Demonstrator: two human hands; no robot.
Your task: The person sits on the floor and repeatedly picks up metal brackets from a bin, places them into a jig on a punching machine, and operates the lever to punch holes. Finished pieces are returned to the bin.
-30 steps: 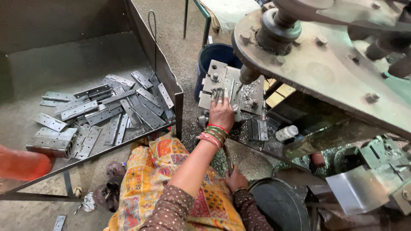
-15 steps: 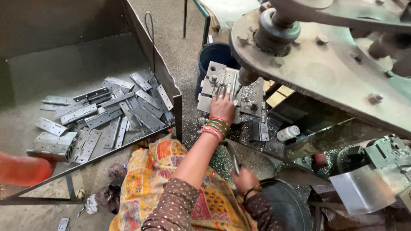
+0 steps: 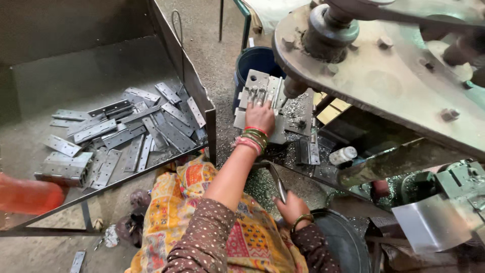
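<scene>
While our left hand lies flat, fingers spread, on the metal piece seated on the press bed, our right hand is closed around the thin grey lever that rises just above it, near our lap. The piece under the left palm looks like a hinge plate; it sits directly below the punch of the big press head, and we judge it to be placed but not yet struck, since the hand is on it and pressing it into position.

Far to the left of our left hand, the sheet-metal tray holds a loose pile of hinge plates, many of them lying across one another; whether these are finished or waiting we cannot tell from here. Just right of the left hand, a few more small metal parts rest on the bed amid swarf, with a small white bottle beside them. Beyond the left hand stands a blue bucket. Close by the right hand is the rim of a dark round bin; its contents are hidden.

By our reading the work is in mid-cycle: one piece loaded, and a sizeable heap at the far left.
</scene>
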